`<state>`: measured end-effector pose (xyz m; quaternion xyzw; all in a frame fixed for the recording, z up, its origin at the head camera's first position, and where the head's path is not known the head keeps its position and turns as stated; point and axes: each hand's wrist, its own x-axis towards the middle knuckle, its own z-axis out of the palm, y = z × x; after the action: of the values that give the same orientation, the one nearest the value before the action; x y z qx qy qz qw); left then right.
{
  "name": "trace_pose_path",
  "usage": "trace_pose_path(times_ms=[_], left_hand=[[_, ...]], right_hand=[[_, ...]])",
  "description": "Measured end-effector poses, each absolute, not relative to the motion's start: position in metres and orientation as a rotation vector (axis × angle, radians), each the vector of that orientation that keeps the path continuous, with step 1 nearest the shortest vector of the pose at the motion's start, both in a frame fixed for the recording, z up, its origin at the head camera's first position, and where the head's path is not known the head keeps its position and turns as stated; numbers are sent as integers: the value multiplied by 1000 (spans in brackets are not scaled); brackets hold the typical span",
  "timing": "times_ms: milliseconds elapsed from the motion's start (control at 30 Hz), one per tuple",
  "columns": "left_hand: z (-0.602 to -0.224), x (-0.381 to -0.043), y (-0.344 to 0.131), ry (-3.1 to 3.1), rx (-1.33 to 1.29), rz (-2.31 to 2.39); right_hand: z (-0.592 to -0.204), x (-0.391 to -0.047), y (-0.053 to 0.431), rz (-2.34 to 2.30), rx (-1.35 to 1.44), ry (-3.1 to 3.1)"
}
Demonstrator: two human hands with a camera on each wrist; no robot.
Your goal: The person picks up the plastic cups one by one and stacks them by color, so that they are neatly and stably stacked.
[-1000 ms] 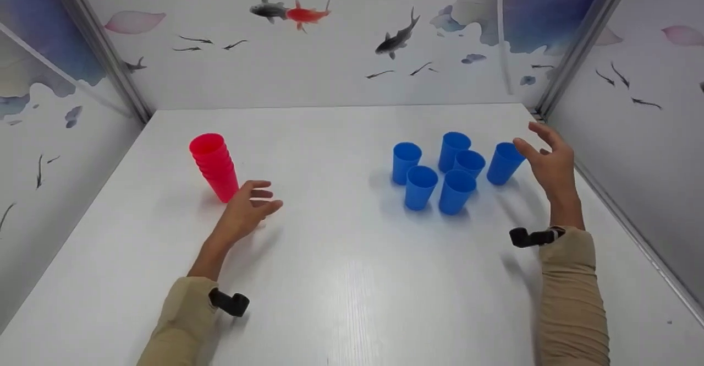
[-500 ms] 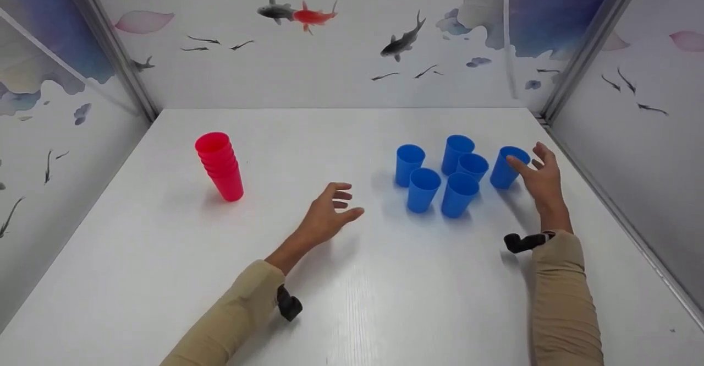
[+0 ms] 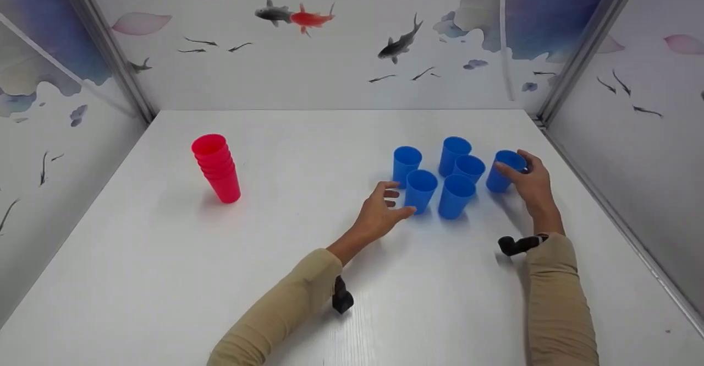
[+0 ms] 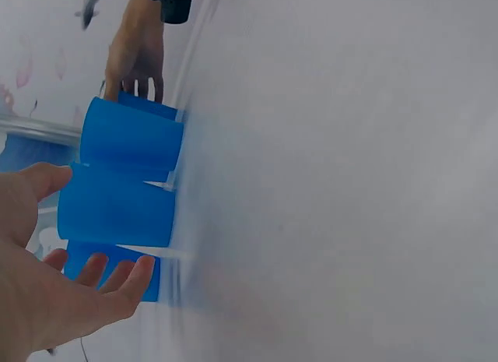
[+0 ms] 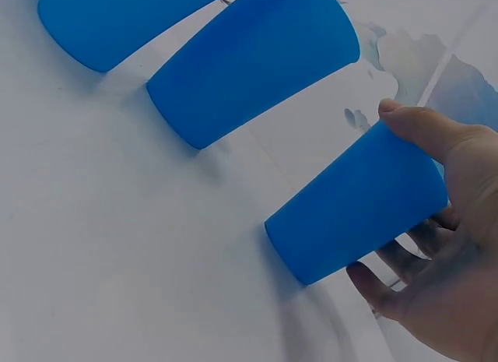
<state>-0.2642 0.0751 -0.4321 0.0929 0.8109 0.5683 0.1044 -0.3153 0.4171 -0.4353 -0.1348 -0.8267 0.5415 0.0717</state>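
Note:
Several blue cups stand upright on the right half of the white table. My right hand (image 3: 533, 187) holds the rightmost blue cup (image 3: 498, 181), its thumb over the near side and its fingers round the far right side. The right wrist view shows this cup (image 5: 358, 206) standing on the table between thumb and fingers. At the group's front left, my left hand (image 3: 377, 214) is spread beside a blue cup (image 3: 422, 190). In the left wrist view the thumb is close to that cup's rim (image 4: 117, 206), and the fingers are extended; contact is unclear.
A tilted-looking stack of nested red cups (image 3: 223, 173) stands on the left of the table (image 3: 297, 278). Other blue cups (image 3: 456, 196) stand between my hands, including one at the back left (image 3: 406, 162). Painted walls (image 3: 341, 80) enclose the back and sides.
My left hand has moved right from beside the red stack to the blue cups. My right hand has come down and left onto the rightmost blue cup, and its fingers have closed round it.

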Motion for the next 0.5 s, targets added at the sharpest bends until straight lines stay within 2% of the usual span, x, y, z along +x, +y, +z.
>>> trace_pose_path(times_ms=[500], left_hand=[[-433,-272,119,2493,84,1819]], right_hand=[[-437,-303,429,1634,-237,-2606]])
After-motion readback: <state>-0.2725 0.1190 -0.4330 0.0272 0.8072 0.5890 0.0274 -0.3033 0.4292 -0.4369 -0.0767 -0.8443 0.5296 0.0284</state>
